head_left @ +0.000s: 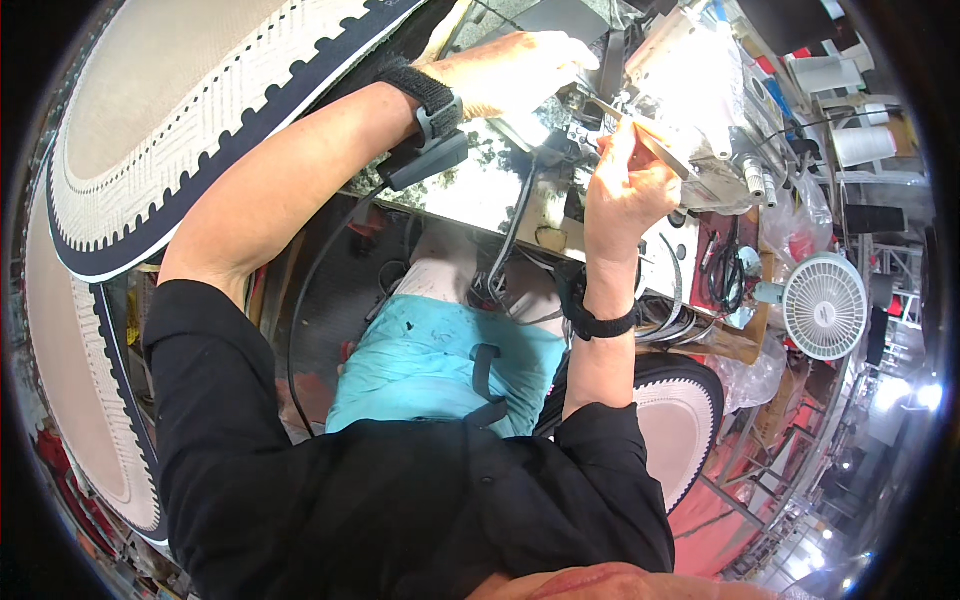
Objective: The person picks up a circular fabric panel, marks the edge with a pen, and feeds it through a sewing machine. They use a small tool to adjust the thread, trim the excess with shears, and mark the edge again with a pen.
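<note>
Under bright glare, a sewing machine [690, 80] stands at the far right of the worktable. My right hand [640, 185] is closed round a pair of slim metal tweezers [667, 155], whose tips point toward the machine's needle area. My left hand [525, 72] reaches in from the left with its fingers bent together beside the needle area. Whether anything is pinched between those fingertips is too bright and small to see. Both wrists wear black straps, and a black box with a cable [425, 160] hangs by the left one.
Large beige mats with dark scalloped borders [200, 120] rise on the left. Another rounded mat [665, 430] lies right of my lap. Cables [515, 225] run down the table's front. A white fan [825, 305] and thread cones [865, 146] stand at the right.
</note>
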Demonstrator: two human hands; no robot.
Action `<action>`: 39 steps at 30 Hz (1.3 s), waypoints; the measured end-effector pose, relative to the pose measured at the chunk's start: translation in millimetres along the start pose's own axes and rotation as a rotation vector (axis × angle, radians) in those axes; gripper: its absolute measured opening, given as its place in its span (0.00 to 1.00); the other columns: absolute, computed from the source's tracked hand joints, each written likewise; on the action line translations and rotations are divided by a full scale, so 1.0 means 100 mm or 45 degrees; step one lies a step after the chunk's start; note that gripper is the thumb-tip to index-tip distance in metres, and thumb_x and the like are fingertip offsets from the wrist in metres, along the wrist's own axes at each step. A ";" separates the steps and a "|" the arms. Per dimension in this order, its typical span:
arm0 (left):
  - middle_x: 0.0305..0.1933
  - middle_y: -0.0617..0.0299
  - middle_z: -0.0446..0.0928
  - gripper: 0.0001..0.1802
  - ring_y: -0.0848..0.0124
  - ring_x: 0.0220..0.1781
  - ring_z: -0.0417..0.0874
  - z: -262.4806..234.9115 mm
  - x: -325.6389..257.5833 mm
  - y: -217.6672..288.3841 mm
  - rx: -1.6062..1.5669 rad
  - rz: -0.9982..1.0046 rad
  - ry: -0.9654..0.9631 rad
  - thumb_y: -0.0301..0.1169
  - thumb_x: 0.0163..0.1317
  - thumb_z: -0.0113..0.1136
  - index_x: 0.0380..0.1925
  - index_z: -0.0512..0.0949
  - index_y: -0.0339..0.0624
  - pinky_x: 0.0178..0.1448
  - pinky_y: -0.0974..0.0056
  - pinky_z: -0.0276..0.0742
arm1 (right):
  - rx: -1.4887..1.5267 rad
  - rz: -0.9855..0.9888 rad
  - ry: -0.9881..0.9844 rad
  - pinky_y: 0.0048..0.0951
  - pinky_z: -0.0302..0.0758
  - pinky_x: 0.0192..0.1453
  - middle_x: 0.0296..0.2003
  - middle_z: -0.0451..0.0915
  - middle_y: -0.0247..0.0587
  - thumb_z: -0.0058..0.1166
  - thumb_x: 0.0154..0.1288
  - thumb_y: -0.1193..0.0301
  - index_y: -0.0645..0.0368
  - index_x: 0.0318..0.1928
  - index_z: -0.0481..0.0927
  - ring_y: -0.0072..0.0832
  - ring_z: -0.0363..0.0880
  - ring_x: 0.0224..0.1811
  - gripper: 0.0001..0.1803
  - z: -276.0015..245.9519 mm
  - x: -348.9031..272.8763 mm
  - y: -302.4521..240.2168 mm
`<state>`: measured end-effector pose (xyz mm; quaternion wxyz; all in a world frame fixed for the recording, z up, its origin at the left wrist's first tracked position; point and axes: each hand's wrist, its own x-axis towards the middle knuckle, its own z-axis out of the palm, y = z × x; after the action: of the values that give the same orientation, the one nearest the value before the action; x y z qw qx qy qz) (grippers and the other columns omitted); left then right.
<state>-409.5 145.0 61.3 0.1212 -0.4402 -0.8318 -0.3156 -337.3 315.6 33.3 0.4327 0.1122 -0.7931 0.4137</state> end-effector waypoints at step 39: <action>0.50 0.49 0.73 0.18 0.57 0.51 0.75 0.10 -0.03 -0.06 -0.254 -0.136 0.005 0.31 0.62 0.43 0.50 0.71 0.38 0.56 0.60 0.69 | -0.437 -0.200 -0.112 0.26 0.75 0.29 0.25 0.78 0.43 0.54 0.58 0.78 0.65 0.34 0.75 0.27 0.78 0.24 0.04 0.08 0.04 -0.09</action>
<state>-411.9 146.2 49.7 0.0613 -0.4044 -0.8184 -0.4037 -339.9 305.2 39.3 0.4414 0.1160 -0.8590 0.2320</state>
